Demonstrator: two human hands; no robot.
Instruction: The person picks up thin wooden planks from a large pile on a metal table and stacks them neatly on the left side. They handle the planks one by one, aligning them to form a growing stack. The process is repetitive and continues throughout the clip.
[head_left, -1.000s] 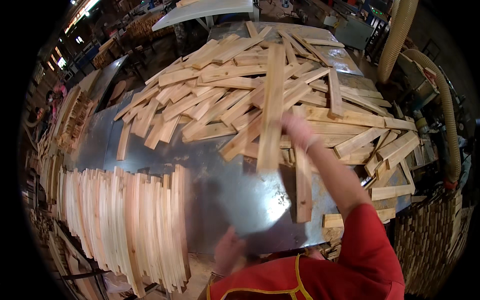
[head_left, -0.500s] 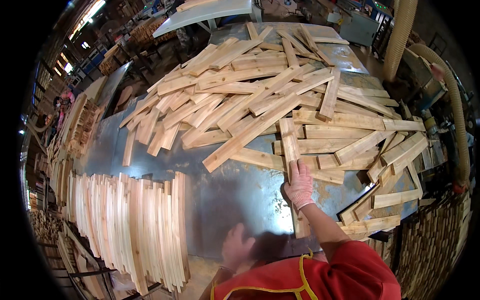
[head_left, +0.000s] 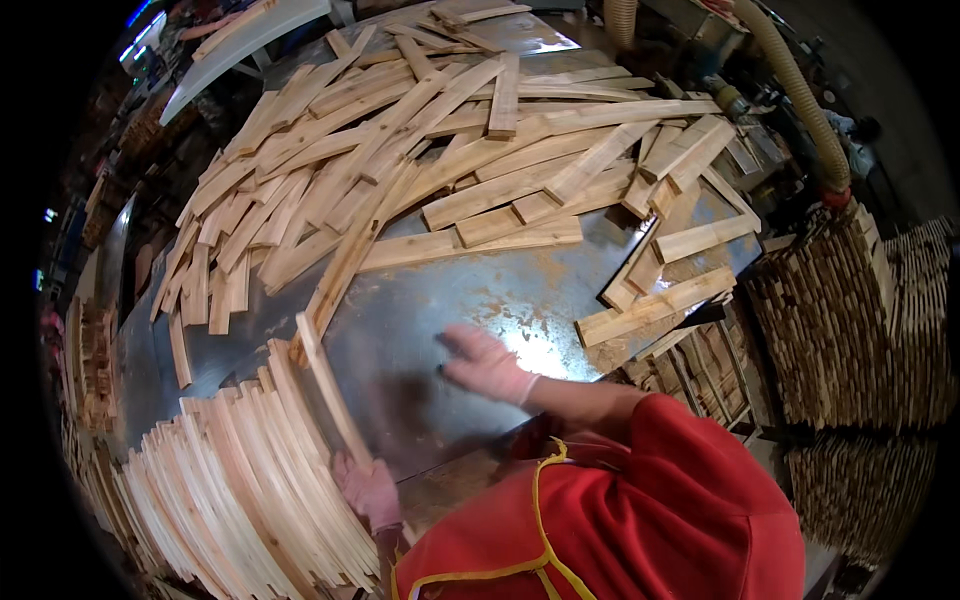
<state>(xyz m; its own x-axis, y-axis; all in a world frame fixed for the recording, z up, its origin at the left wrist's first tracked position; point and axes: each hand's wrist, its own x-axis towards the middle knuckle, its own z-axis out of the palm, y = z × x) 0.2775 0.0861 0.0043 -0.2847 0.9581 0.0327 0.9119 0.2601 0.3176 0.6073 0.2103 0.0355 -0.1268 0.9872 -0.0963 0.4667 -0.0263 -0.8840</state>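
Observation:
Gloved in pale pink, my left hand (head_left: 369, 490) is closed round the near end of a wooden slat (head_left: 333, 388). That slat stands on edge beside the right end of a row of upright-edged slats (head_left: 225, 475). My right hand (head_left: 487, 364), also gloved and slightly blurred, is over the metal tabletop (head_left: 440, 295) with its fingers apart and nothing in them. Beyond both hands lies a loose heap of wooden slats (head_left: 330, 150), crossing one another at many angles. One long slat (head_left: 355, 245) slopes from the heap toward the row.
Tall stacks of slats (head_left: 830, 330) stand off the table to the right. A ribbed hose (head_left: 800, 90) hangs at the far right near machinery. A pale table (head_left: 245, 50) is at the far left. A few slats (head_left: 660, 305) lie at the table's right edge.
The slat my right hand held has passed leftward to my left hand beside the row. My right hand has let go. The view has swung right, and the long slat's angle has changed.

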